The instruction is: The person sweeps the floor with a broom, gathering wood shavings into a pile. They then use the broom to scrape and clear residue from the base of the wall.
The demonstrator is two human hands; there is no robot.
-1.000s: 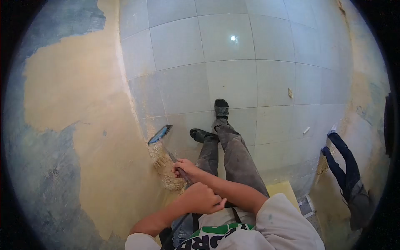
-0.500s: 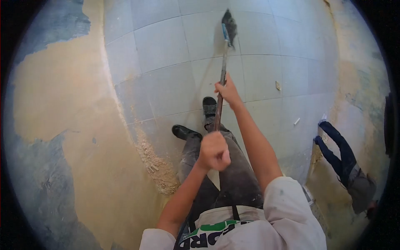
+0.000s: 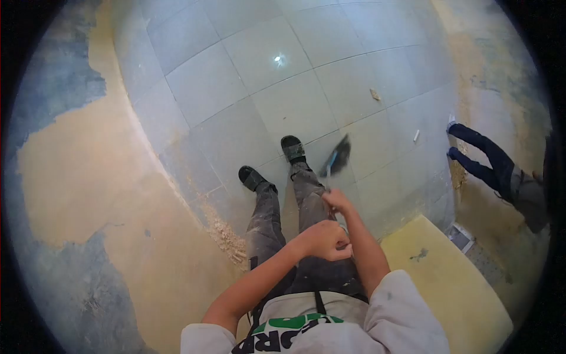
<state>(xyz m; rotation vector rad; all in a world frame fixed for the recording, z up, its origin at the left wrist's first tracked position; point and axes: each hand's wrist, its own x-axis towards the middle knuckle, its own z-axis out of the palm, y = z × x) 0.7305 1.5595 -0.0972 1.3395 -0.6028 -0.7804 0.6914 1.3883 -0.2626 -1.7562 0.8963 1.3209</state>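
A broom with a blue head and dark bristles (image 3: 337, 157) is over the tiled floor, just right of my sandalled feet; its bristles are blurred. My right hand (image 3: 336, 202) is wrapped round the handle close below the head. Nearer my body, my left hand (image 3: 328, 241) is closed at the upper end of the handle, above my thigh. Most of the handle is hidden behind my hands and forearm. Pale crumbly debris (image 3: 224, 235) lies in a strip along the foot of the left wall, left of my legs.
Another person in dark trousers (image 3: 492, 158) stands at the right by the wall. A yellow block-like surface (image 3: 451, 283) is at my right, beside a floor drain (image 3: 460, 237). A small tan scrap (image 3: 375, 94) and a white piece (image 3: 416, 135) lie on the tiles (image 3: 265, 59).
The broom went from beside the left debris out to the far floor, then came back close to my feet on the right. Both hands moved with it, and the view has turned.
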